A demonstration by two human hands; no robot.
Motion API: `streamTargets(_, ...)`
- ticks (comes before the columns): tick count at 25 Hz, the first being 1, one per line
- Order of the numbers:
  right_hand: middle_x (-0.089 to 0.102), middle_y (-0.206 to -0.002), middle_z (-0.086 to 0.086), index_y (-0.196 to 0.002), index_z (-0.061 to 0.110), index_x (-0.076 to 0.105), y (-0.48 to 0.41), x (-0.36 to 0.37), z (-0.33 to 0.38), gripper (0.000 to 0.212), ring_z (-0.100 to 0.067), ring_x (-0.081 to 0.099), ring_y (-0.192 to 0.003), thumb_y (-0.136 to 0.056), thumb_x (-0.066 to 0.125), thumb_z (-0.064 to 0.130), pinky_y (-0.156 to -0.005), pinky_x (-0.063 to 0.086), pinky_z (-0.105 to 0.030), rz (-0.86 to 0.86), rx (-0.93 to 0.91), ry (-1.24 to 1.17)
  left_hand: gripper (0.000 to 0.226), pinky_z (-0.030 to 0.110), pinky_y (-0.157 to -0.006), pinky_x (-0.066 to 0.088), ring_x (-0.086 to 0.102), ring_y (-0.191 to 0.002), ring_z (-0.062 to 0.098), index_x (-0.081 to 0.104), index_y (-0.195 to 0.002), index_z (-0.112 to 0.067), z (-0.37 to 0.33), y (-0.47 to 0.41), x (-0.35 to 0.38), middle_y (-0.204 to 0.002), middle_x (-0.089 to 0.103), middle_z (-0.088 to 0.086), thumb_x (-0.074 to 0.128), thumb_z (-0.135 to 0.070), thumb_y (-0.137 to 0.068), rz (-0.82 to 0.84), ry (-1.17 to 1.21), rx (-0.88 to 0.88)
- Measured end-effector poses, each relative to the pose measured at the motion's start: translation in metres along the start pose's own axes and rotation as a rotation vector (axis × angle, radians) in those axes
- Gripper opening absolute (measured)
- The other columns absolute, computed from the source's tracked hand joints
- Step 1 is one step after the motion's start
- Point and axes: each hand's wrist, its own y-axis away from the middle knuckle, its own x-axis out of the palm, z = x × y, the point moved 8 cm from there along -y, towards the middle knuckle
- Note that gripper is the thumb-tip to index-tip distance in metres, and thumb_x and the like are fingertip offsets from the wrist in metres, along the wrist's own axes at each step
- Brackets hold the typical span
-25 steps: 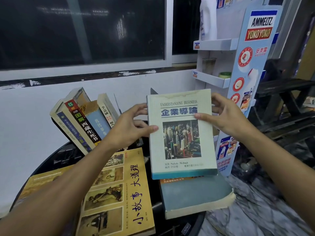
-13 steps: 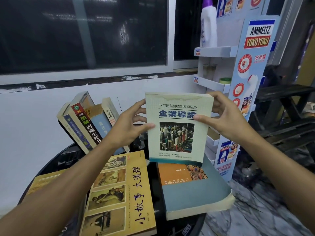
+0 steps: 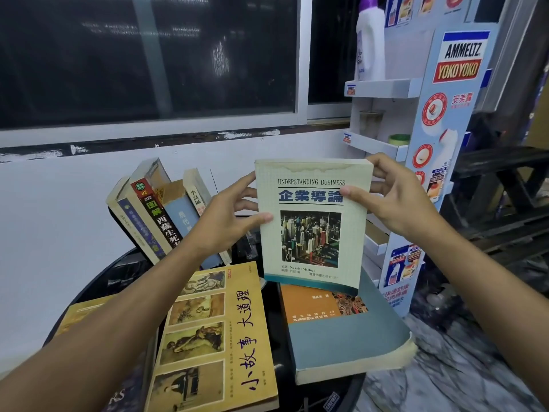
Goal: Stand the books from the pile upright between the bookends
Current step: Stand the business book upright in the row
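Risen since a moment ago, the pale green paperback with a city photograph on its cover [image 3: 312,227] now hangs clear of the pile. The thick grey-blue and orange paperback [image 3: 347,337] beneath it shows its cover, so I judge the pick-up done and the carry begun. Nearest, on the round black bench [image 3: 98,281], a yellow paperback with picture panels [image 3: 214,337] lies flat beside that thick one. Above them the left hand [image 3: 225,224] pinches the lifted book's left edge, thumb on the cover, and the right hand [image 3: 398,200] grips its upper right edge likewise. Its long axis stands upright (title end up), cover facing the wearer. Farther back, several spine-out books [image 3: 154,215] lean leftward together; the bookends I cannot make out.
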Motion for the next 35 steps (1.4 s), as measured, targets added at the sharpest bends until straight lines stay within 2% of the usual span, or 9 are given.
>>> streamTargets(5, 0.069, -0.11, 0.017, -0.103, 0.02, 0.058, -0.002, 0.017, 0.029, 0.033, -0.005, 0.07, -0.095, -0.082, 0.079, 0.036, -0.08, 0.062, -0.033, -0.081, -0.092, 0.135, 0.077, 0.036, -0.108, 0.048, 0.056, -0.123, -0.002, 0.044, -0.151, -0.03, 0.003, 0.001, -0.027, -0.133, 0.063, -0.013, 0.08, -0.034, -0.083, -0.009, -0.235, 0.008)
streamTargets(10, 0.07, -0.103, 0.016, -0.096, 0.025, 0.057, -0.014, 0.044, 0.048, 0.029, -0.013, 0.07, -0.079, -0.084, 0.079, 0.038, -0.07, 0.061, -0.045, -0.114, -0.12, 0.191, 0.078, 0.031, -0.113, 0.032, 0.043, -0.136, 0.015, 0.045, -0.15, -0.021, 0.008, 0.005, -0.073, -0.147, 0.051, -0.001, 0.079, -0.044, -0.083, -0.117, -0.638, 0.013)
streamTargets(14, 0.068, -0.093, 0.014, -0.095, 0.019, 0.055, -0.024, 0.06, 0.056, 0.03, -0.005, 0.068, -0.067, -0.086, 0.078, 0.036, -0.059, 0.06, -0.039, -0.213, -0.131, 0.247, 0.079, 0.038, -0.12, 0.029, 0.032, -0.146, 0.02, 0.039, -0.153, -0.018, 0.023, 0.007, -0.1, -0.156, 0.04, 0.003, 0.076, -0.04, -0.087, -0.133, -0.77, -0.067)
streamTargets(17, 0.066, -0.089, 0.012, -0.091, 0.019, 0.052, -0.036, 0.075, 0.057, 0.031, -0.016, 0.067, -0.069, -0.086, 0.077, 0.038, -0.062, 0.057, -0.044, -0.284, -0.149, 0.306, 0.084, 0.039, -0.12, 0.026, 0.027, -0.149, 0.024, 0.032, -0.155, -0.013, 0.035, 0.007, -0.105, -0.16, 0.035, 0.007, 0.076, -0.036, -0.088, -0.091, -0.813, -0.173)
streamTargets(18, 0.066, -0.088, 0.011, -0.091, 0.019, 0.05, -0.04, 0.08, 0.055, 0.033, -0.02, 0.067, -0.072, -0.086, 0.076, 0.038, -0.063, 0.056, -0.042, -0.299, -0.151, 0.317, 0.081, 0.039, -0.118, 0.03, 0.03, -0.147, 0.027, 0.034, -0.153, -0.012, 0.038, 0.005, -0.104, -0.157, 0.038, 0.009, 0.076, -0.035, -0.088, -0.072, -0.813, -0.194)
streamTargets(20, 0.065, -0.089, 0.01, -0.092, 0.017, 0.049, -0.048, 0.09, 0.053, 0.033, -0.019, 0.066, -0.073, -0.087, 0.075, 0.038, -0.06, 0.051, -0.028, -0.323, -0.15, 0.329, 0.06, 0.038, -0.101, 0.043, 0.046, -0.13, 0.031, 0.044, -0.133, -0.014, 0.044, 0.003, -0.1, -0.133, 0.054, 0.01, 0.077, -0.033, -0.087, -0.054, -0.791, -0.21)
streamTargets(23, 0.063, -0.093, 0.011, -0.096, 0.012, 0.048, -0.054, 0.107, 0.051, 0.036, -0.011, 0.06, -0.07, -0.09, 0.073, 0.037, -0.05, 0.034, -0.008, -0.354, -0.152, 0.34, 0.046, 0.038, -0.082, 0.052, 0.054, -0.105, 0.025, 0.046, -0.114, -0.015, 0.051, 0.002, -0.099, -0.104, 0.058, 0.005, 0.078, -0.032, -0.087, -0.065, -0.764, -0.237)
streamTargets(26, 0.065, -0.096, 0.006, -0.097, 0.008, 0.046, -0.062, 0.121, 0.047, 0.037, -0.013, 0.059, -0.075, -0.091, 0.072, 0.035, -0.051, 0.032, -0.005, -0.376, -0.15, 0.338, 0.04, 0.031, -0.072, 0.045, 0.055, -0.097, 0.023, 0.05, -0.111, -0.012, 0.051, 0.001, -0.099, -0.102, 0.059, 0.006, 0.078, -0.029, -0.087, -0.077, -0.797, -0.218)
streamTargets(35, 0.059, -0.088, 0.0, -0.092, 0.014, 0.038, -0.085, 0.161, 0.016, 0.037, -0.019, 0.055, -0.076, -0.092, 0.071, 0.031, -0.054, 0.037, -0.012, -0.428, -0.171, 0.312, 0.039, 0.034, -0.077, 0.049, 0.056, -0.1, 0.026, 0.052, -0.113, -0.008, 0.051, 0.004, -0.096, -0.112, 0.058, 0.011, 0.078, -0.021, -0.087, -0.141, -0.848, -0.157)
